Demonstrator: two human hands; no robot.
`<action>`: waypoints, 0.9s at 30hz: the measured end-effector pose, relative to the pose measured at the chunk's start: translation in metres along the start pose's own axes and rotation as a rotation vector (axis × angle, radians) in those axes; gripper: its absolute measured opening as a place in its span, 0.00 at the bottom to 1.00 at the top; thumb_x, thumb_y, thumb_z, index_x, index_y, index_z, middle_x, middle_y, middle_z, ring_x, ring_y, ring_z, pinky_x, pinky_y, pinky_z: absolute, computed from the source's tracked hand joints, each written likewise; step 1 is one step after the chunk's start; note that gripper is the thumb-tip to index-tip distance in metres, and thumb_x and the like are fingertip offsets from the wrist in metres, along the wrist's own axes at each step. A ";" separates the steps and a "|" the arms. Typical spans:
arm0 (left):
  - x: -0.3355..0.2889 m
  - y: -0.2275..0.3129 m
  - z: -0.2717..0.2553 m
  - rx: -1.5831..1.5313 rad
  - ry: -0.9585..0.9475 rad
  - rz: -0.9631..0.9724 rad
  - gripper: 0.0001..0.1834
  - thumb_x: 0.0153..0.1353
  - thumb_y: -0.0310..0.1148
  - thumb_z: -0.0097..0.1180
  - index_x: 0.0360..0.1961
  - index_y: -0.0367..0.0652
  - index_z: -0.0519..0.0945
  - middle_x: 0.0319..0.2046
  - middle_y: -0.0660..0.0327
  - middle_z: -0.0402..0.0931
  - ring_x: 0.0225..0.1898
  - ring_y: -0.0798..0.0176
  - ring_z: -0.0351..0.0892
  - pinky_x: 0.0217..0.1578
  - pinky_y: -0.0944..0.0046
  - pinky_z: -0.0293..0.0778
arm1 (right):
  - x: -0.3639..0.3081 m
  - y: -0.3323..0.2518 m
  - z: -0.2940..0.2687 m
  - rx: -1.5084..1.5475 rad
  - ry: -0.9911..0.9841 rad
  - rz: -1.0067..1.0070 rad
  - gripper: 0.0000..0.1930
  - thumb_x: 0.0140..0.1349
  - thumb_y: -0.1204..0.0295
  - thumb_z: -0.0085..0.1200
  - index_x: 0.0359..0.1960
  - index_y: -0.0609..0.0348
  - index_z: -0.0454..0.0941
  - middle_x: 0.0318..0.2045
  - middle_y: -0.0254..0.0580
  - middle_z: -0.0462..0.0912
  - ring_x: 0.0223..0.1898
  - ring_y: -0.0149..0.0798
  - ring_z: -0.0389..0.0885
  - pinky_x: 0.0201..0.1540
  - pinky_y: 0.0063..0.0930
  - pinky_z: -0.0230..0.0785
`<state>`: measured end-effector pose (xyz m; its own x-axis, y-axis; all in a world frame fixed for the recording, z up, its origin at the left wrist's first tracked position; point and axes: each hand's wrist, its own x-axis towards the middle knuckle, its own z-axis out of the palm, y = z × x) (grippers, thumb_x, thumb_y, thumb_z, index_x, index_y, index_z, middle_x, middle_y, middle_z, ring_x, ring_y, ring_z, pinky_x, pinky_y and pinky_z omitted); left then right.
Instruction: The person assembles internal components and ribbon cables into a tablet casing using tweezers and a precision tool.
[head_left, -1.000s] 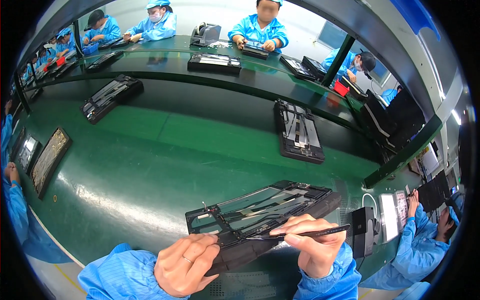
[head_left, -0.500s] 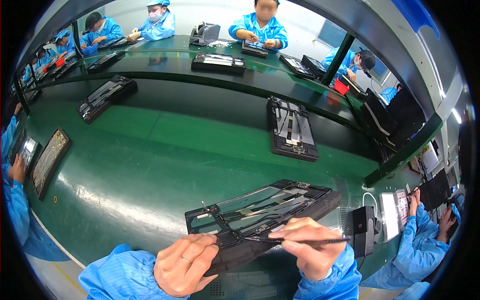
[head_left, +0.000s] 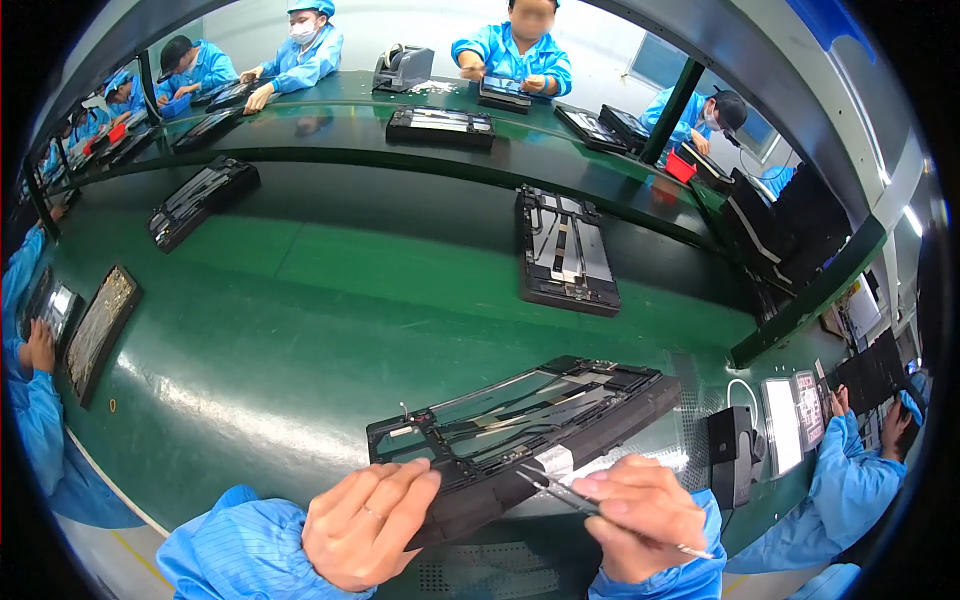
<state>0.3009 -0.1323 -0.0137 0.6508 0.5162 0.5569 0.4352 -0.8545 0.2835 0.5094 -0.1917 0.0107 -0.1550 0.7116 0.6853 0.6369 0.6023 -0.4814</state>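
A tablet-like device with its insides exposed (head_left: 500, 425) lies tilted in a thick black foam holder (head_left: 480, 508) in front of me. My left hand (head_left: 368, 520) is closed over the holder's near left corner, a ring on one finger. My right hand (head_left: 645, 515) pinches a pair of tweezers (head_left: 567, 492) whose tips stand apart in front of the holder's near side. Nothing shows between the tips. By them, a whitish patch (head_left: 553, 461) sits on the holder's near edge; whether it is a label or a glint I cannot tell.
More opened devices in black holders lie ahead (head_left: 567, 250) and farther left (head_left: 203, 203). A dark holder with small metallic parts (head_left: 102, 325) lies at the left. At my right stands a black box (head_left: 733, 455). A raised shelf (head_left: 340, 150) crosses behind. Co-workers sit around.
My right hand has drawn the tweezers back from the device's near edge, and their tips have spread. The whitish patch has come into view. Devices ahead appear slightly farther left. My left hand stays put.
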 end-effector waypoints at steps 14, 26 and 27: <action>0.043 -0.102 -0.028 0.660 0.137 0.070 0.23 0.31 0.16 0.49 0.37 0.25 0.68 0.29 0.45 0.69 0.29 0.50 0.70 0.30 0.59 0.70 | -0.020 0.025 -0.025 0.186 0.281 0.253 0.10 0.39 0.87 0.55 0.27 0.67 0.73 0.28 0.53 0.78 0.29 0.45 0.76 0.36 0.34 0.67; 0.093 -0.160 0.085 0.777 -0.266 -0.332 0.40 0.40 0.58 0.54 0.47 0.38 0.65 0.41 0.52 0.66 0.42 0.53 0.65 0.43 0.57 0.64 | -0.035 0.030 -0.011 0.276 0.067 0.384 0.08 0.38 0.87 0.57 0.23 0.73 0.74 0.24 0.50 0.77 0.27 0.44 0.78 0.31 0.30 0.71; 0.097 -0.148 0.087 0.726 -0.233 -0.315 0.39 0.42 0.58 0.53 0.48 0.38 0.65 0.43 0.52 0.65 0.44 0.52 0.64 0.45 0.57 0.62 | -0.038 0.032 -0.013 0.269 0.058 0.392 0.08 0.39 0.86 0.57 0.24 0.72 0.74 0.25 0.49 0.78 0.28 0.42 0.78 0.32 0.29 0.70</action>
<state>0.3533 0.0492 -0.0693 0.5085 0.7927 0.3363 0.8608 -0.4588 -0.2203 0.5451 -0.2039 -0.0235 0.1050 0.8869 0.4498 0.4196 0.3706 -0.8286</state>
